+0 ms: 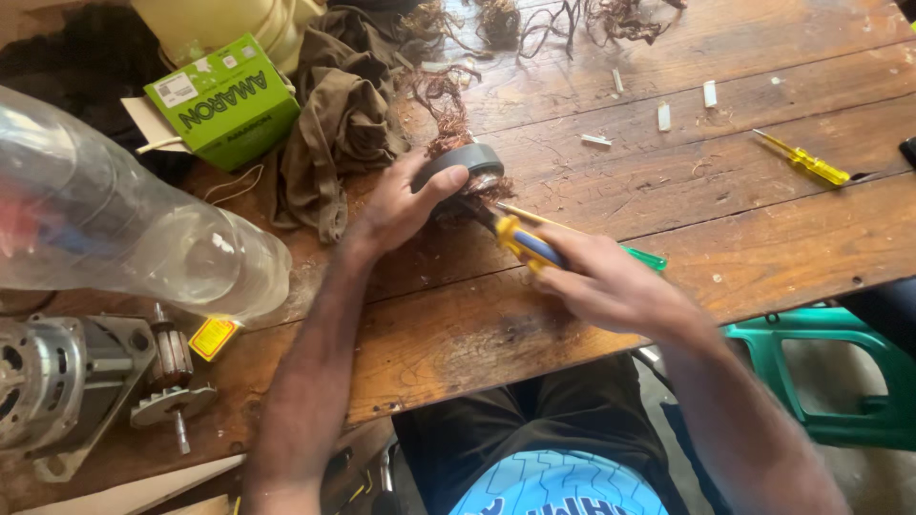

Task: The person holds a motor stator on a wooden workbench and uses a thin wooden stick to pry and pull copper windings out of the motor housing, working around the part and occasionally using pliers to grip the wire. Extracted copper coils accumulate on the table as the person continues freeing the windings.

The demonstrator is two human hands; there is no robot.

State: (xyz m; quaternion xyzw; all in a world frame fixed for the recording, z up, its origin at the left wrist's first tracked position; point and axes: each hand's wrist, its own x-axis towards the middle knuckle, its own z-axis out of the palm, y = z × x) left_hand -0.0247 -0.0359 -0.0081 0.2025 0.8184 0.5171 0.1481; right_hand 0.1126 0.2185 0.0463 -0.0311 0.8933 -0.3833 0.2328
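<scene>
**Workbench, seated person: hands, tools and scrap, near to far**

- Lap: black shorts and a light blue patterned shirt hem, at the table's near edge.
- Green plastic chair (840, 381): moulded, glossy, to the person's right, below table level.
- Electric motor housing (43, 386): cast grey metal, ribbed, at the near left corner; its rotor (172, 377) with copper commutator and steel shaft lies just beside it.
- Wooden table (668, 257): broad worn planks, scratched, brown, littered with wire offcuts.
- Right hand (611, 286): fingers curled tight around a tool with a yellow and blue handle (527, 243), its dark tip pointing at the coil; a green-handled tool (647, 257) shows partly under the hand.
- Left hand (401, 205): palm down, thumb and fingers pressed on a round grey ring (465, 164), which sits on the table centre against tangled copper winding wire (441, 105).
- Clear plastic bottle (124, 229): large, crinkled, lying on its side at left.
- Olive cloth (339, 114): crumpled, soft, beside the ring.
- Green cardboard box (224, 100): rectangular, far left.
- Yellow screwdriver (806, 162): slim, translucent handle, far right, well apart from both hands.
- White sleeve pieces (663, 116): short, scattered on far planks.
</scene>
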